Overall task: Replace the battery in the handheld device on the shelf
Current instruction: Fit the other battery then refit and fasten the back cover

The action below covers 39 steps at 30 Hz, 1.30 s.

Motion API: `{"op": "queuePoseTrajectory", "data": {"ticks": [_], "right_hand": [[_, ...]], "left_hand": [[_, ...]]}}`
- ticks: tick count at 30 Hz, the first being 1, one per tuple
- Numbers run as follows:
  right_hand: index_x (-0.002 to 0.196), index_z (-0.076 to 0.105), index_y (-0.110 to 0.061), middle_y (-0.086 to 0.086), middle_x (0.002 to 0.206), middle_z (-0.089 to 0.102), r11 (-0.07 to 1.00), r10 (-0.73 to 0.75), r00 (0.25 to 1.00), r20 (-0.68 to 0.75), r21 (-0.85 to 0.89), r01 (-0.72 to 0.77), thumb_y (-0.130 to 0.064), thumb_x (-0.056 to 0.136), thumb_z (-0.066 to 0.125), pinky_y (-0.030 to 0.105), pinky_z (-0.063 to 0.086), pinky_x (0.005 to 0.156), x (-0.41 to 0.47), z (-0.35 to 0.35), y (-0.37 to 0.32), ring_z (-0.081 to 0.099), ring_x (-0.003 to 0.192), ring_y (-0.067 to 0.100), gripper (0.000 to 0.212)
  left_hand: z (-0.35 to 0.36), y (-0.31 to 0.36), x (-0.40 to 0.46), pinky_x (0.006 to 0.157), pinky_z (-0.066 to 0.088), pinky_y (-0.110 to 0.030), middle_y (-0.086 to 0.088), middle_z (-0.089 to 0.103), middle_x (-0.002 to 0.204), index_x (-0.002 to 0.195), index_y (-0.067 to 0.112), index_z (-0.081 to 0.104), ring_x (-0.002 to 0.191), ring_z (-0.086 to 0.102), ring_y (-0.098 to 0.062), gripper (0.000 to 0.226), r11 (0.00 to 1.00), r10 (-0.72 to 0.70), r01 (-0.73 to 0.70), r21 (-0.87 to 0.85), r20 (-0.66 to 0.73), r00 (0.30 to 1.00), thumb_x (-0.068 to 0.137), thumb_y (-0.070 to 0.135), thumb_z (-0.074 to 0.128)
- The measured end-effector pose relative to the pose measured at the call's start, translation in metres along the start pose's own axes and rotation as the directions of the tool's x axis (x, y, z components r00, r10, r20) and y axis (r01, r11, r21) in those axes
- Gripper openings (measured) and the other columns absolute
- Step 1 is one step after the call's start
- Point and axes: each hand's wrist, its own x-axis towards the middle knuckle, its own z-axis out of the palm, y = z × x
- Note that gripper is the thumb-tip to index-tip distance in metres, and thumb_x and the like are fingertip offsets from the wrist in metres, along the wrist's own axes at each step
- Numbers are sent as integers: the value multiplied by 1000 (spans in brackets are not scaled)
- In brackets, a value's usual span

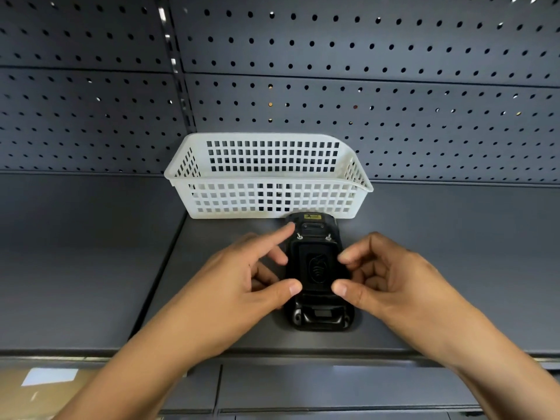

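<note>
A black handheld device (316, 268) lies back side up on the grey shelf (424, 268), its battery cover with an embossed logo facing me. Two small metal screws stick up near its far end. My left hand (239, 277) grips the device's left edge with thumb and bent fingers, while its index finger stretches toward the left screw. My right hand (388, 280) pinches the device's right edge between thumb and curled fingers. The device's underside is hidden.
A white plastic mesh basket (266, 177) stands just behind the device, with something dark showing dimly through its front wall. A grey pegboard wall (394, 86) backs the shelf. A cardboard box (36, 386) shows at the lower left, below the shelf edge.
</note>
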Motion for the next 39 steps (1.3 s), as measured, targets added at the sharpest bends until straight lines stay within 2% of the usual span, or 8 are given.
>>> {"op": "queuePoseTrajectory", "data": {"ticks": [3,8,12,15,23,27,32,39], "right_hand": [[97,62,-38,1,92,63,1000,-28,999,26,-3,28,-23,76,77,31,57,74,1,0,3,63,73,16,30],[120,59,-47,-14,98,53,984,-112,992,62,-133,119,-38,78,72,31,55,80,3,-2,7,63,78,12,45],[104,70,-43,-17,94,63,928,-230,972,-48,-312,204,-39,82,67,13,45,76,18,-7,5,63,86,4,23],[85,73,-34,-19,89,68,932,-242,968,-72,-296,211,-32,79,73,15,45,75,36,-8,4,63,84,0,6],[103,69,-38,-16,100,62,917,-274,962,18,-296,267,-35,78,75,16,46,83,47,-18,9,61,93,5,26],[98,71,-37,-15,101,62,930,-281,960,10,-244,275,-35,77,76,18,46,86,48,-19,12,60,97,6,22],[95,71,-36,-13,98,62,932,-275,961,15,-240,270,-37,75,76,19,46,84,51,-19,15,60,93,7,20],[88,69,-35,-17,96,60,944,-249,968,7,-223,244,-37,74,77,21,48,82,52,-19,16,60,90,6,17]], "left_hand": [[-1,2,-1,81,55,-36,22,52,111,127,50,57,83,65,-13,45,981,77,-84,174,47,996,87,34,68],[1,13,1,69,40,-8,29,45,127,117,42,67,94,57,-1,33,859,226,-205,469,11,974,89,48,52],[-1,17,20,76,43,-13,18,63,101,91,31,74,90,61,0,11,834,290,-236,498,-34,956,88,37,64],[-4,21,35,71,42,-13,16,66,86,85,31,71,79,59,1,8,782,300,-221,583,-41,953,86,39,68],[-10,9,45,72,39,-13,20,54,103,110,39,68,92,54,2,29,804,276,-224,550,-13,961,83,49,64],[-9,6,42,86,47,-25,20,59,102,104,37,71,96,58,0,26,830,281,-221,511,-43,959,83,49,65],[-14,7,43,77,41,-10,20,59,101,100,41,68,93,56,4,20,841,235,-196,504,-15,972,83,50,66],[-16,11,44,80,45,-21,23,49,104,105,45,55,92,52,2,18,760,208,-224,610,98,973,89,55,52]]}}
